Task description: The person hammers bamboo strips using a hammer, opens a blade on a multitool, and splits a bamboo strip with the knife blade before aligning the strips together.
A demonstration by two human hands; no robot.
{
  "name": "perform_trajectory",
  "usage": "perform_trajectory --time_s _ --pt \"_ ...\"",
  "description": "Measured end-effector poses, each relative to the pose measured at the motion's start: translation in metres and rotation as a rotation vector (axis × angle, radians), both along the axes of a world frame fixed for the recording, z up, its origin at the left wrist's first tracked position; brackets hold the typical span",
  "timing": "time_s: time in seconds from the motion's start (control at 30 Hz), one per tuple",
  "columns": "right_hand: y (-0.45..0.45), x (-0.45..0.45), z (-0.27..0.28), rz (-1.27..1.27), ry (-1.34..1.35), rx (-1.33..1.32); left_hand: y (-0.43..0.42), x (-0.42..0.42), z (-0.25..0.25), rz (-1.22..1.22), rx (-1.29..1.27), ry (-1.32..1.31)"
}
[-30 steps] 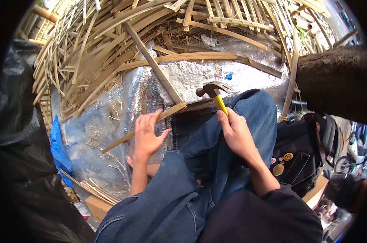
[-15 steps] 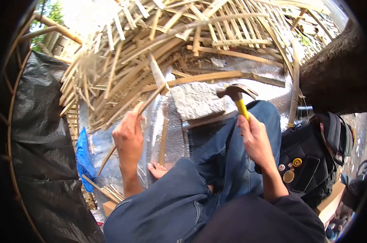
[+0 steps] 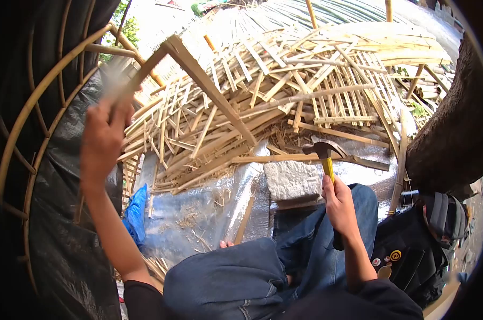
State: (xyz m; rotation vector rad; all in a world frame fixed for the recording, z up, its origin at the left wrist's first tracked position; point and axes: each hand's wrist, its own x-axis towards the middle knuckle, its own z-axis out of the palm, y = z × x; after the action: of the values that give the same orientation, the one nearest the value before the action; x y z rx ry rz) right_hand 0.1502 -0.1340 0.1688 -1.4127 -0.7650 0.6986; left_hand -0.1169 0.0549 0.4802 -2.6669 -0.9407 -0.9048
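Left grip [image 3: 104, 138] clasps joined strips [image 3: 212, 92], right grip [image 3: 340, 210] a hammer [image 3: 325, 151], with pale block [image 3: 292, 180] and slat pile [image 3: 332, 95] beyond.

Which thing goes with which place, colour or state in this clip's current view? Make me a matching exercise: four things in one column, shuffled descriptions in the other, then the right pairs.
Things
1. Hammer
2. Joined wooden strips
3. Block
4. Backpack

Descriptions
A. Black, with round badges on it
B. Held up in the left hand
C. Gripped by its handle in the right hand
D. Whitish, with a rough surface

Right pairs: 1-C, 2-B, 3-D, 4-A
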Motion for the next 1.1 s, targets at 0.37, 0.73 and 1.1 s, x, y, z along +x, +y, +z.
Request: perform_trajectory --time_s 0.37,0.73,1.1 --pt "0.067 0.029 0.113 -0.023 -0.360 0.299 0.002 0.017 0.091 -0.190 -0.483 0.017" --pt "0.078 -0.039 0.053 0.411 0.147 0.417 0.050 0.050 0.042 -0.238 -0.737 0.189" --pt "0.126 -0.116 0.024 0.010 0.333 0.307 0.047 0.080 -0.196 0.065 -0.597 -0.168"
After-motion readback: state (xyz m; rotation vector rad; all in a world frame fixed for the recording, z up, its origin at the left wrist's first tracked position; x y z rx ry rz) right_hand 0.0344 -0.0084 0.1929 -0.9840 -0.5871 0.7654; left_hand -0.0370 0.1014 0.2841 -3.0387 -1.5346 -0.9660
